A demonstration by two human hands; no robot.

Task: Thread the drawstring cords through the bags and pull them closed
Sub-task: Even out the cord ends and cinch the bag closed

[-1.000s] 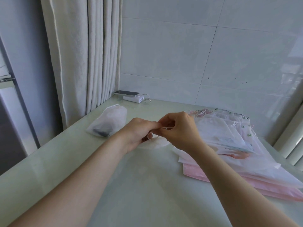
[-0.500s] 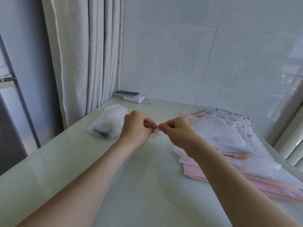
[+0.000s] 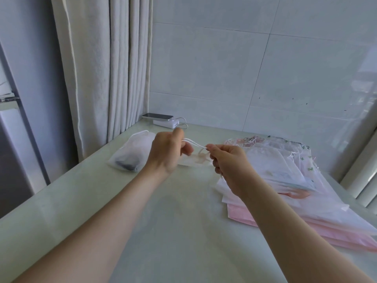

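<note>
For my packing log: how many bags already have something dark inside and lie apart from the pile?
1. The filled bag lies left of the left hand, near the curtain. Others may hide within the pile of bags.

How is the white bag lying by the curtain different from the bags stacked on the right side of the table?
The white bag by the curtain lies alone; the stacked bags overlap in a pile. The white bag bulges around something dark inside, while the stacked bags lie flat. The white bag is plain white; the stacked bags include pink ones and some with small green prints. Both rest on the table and are thin and translucent with white cords.
</note>
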